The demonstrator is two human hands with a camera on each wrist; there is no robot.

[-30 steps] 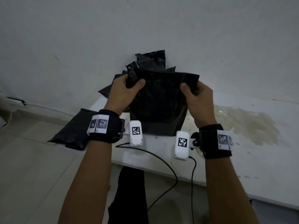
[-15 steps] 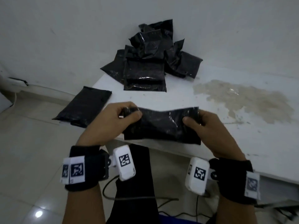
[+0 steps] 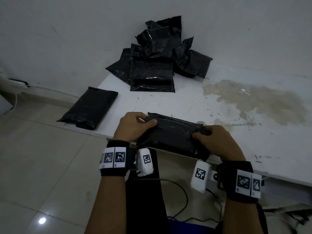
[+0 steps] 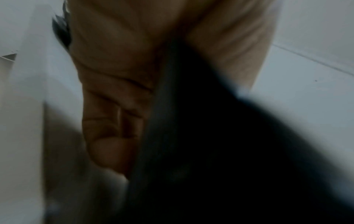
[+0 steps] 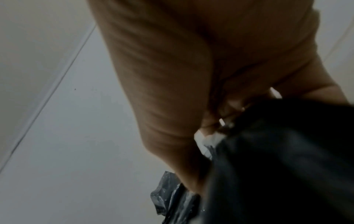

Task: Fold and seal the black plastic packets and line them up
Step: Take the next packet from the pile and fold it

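Black packet [image 3: 172,134] overhangs table [image 3: 236,132] edge, gripped by left hand [image 3: 133,127] and right hand [image 3: 214,141].

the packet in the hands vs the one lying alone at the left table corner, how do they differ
The held packet is pinched at both ends, by the left hand and the right hand; the lone packet is touched by neither. The held packet lies crosswise along the near edge of the table; the lone packet runs diagonally, overhanging the left corner. The held packet shows fold lines along its top; the lone packet looks smooth. Both are black plastic.
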